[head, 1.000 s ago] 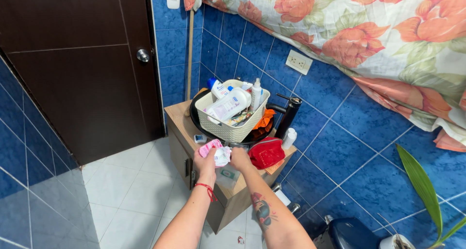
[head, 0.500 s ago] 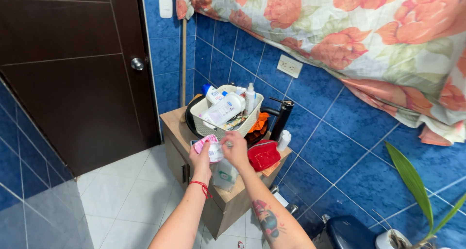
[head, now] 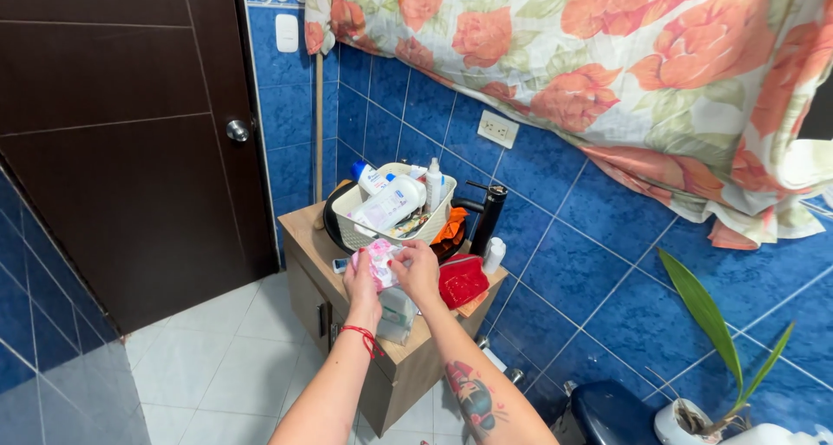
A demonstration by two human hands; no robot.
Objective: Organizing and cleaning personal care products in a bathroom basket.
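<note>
Since the earlier frame both hands have risen slightly and drawn together, and the right hand [head: 418,270] has come back onto the pink and white packet [head: 379,261] after reaching toward the basket. The left hand [head: 362,282] grips the packet from below, fingers curled round it; the right hand pinches its upper edge. The packet is held just above the front part of the wooden surface [head: 308,228], in front of the cream basket [head: 392,229] of bottles sitting in the black basin. A red pouch [head: 462,279] lies near the right edge, just beside the right hand.
</note>
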